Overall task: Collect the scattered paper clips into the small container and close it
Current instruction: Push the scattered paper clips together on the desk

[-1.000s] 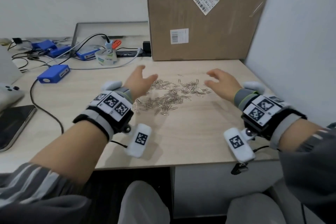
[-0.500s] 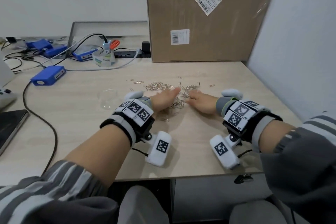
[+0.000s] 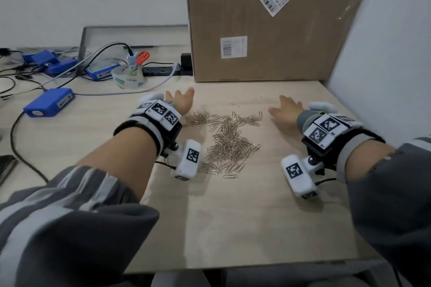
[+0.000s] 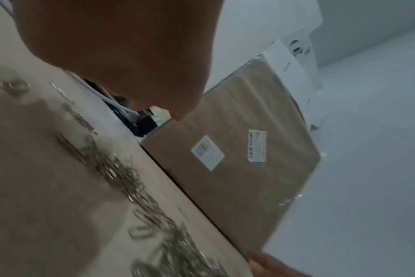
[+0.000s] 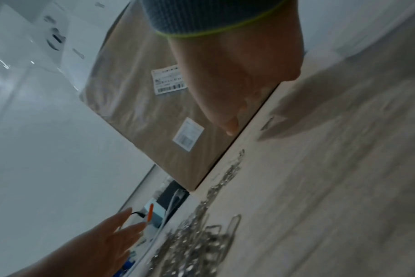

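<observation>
Several silver paper clips point(image 3: 229, 140) lie in a loose heap on the wooden table point(image 3: 233, 216), with a thinner strip of them along the heap's far side. My left hand point(image 3: 180, 100) hovers open at the far left end of that strip, fingers spread and holding nothing. My right hand point(image 3: 283, 109) is open too, just right of the clips. The left wrist view shows my left palm point(image 4: 121, 56) above blurred clips point(image 4: 142, 196). In the right wrist view my right hand point(image 5: 237, 75) hangs over the table beside the clips point(image 5: 197, 243). No small container shows in any view.
A big cardboard box point(image 3: 268, 18) stands right behind the clips. A white wall panel point(image 3: 384, 53) closes off the right side. Blue boxes point(image 3: 50, 101), a tape roll with scissors point(image 3: 129, 77) and cables point(image 3: 16, 144) fill the far left.
Half a second ago both hands met in the middle over the clips. They have since spread apart to the far sides, and the clips now lie in a tighter heap nearer me.
</observation>
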The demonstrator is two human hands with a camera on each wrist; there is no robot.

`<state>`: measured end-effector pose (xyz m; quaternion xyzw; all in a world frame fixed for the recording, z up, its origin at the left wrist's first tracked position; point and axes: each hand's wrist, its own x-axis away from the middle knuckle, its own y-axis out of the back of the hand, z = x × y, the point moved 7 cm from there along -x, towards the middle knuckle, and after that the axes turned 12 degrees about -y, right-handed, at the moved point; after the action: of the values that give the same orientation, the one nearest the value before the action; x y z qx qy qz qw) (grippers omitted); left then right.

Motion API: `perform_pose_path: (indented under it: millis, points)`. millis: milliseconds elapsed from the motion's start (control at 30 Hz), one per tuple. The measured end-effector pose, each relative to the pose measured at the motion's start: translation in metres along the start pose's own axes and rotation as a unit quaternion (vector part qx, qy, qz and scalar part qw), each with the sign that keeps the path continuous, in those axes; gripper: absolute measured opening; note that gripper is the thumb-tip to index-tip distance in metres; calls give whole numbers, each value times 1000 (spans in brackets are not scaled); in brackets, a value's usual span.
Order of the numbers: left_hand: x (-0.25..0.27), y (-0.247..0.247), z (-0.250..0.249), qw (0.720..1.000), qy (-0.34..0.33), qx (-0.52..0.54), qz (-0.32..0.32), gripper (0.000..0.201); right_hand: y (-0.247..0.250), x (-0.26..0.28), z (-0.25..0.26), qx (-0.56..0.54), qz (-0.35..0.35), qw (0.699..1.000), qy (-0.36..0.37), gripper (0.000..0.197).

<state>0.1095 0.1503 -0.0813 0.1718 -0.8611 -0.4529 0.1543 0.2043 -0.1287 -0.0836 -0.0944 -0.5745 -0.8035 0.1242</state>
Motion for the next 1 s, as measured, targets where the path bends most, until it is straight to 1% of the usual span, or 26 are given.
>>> perform_pose_path:
  millis: [33,100,133,167,233,267,300,333,367,400,467,533,567,600,667,700,733,767,833,900,967,1000]
  points:
    - [-9,1,15,1000,27,-6,3,78,-3,-2,-2,16,5,1000,-9,59]
    - [-19,0,32,999,49,-4,20,88,-11,-5,-1,56,25,998,-4,60]
    - [-23,-3,39,998,58,-18,22,90,-16,-5,2,69,39,997,12,61]
    - [-32,-9,50,997,70,-7,16,95,-20,-3,6,69,55,995,35,62]
    - [-48,-27,57,998,56,1,22,116,-29,3,20,56,96,989,94,64]
    - [-44,-37,45,998,21,25,58,120,-33,9,27,57,116,984,123,64]
    - [-31,-47,25,993,-19,54,99,112,-36,17,33,62,132,978,151,63]
    - [-7,-52,-2,985,-48,75,148,97,-40,26,39,68,148,971,177,61]
    - [21,-52,-28,977,-76,76,184,83,-43,36,44,73,163,963,200,60]
    - [39,-54,-48,971,-102,64,206,73,-46,45,48,76,178,956,218,59]
    - [56,-63,-63,955,-127,73,259,66,-49,57,51,73,226,942,236,59]
    - [69,-57,-70,943,-137,86,292,65,-42,65,50,52,267,934,233,56]
    - [68,-53,-71,943,-134,83,294,66,-34,65,51,36,266,935,231,52]
    - [64,-47,-74,946,-138,80,282,66,-24,60,56,15,241,943,229,47]
    - [49,-35,-78,963,-141,82,213,65,-2,42,69,-47,147,961,231,40]
    - [39,-34,-79,970,-139,80,181,64,5,33,75,-67,102,967,224,42]
    - [30,-35,-80,975,-134,74,161,62,6,24,80,-64,72,972,216,46]
    - [22,-39,-80,979,-119,65,150,60,2,16,84,-42,61,976,205,51]
    - [13,-45,-80,985,-98,40,133,53,-20,1,88,31,79,978,189,55]
    - [10,-48,-81,983,-94,23,154,46,-37,-5,92,85,109,969,204,48]
    - [12,-46,-82,976,-110,43,181,36,-47,-3,96,87,136,960,231,41]
    - [16,-45,-80,974,-108,47,191,30,-49,-1,97,83,147,954,248,40]
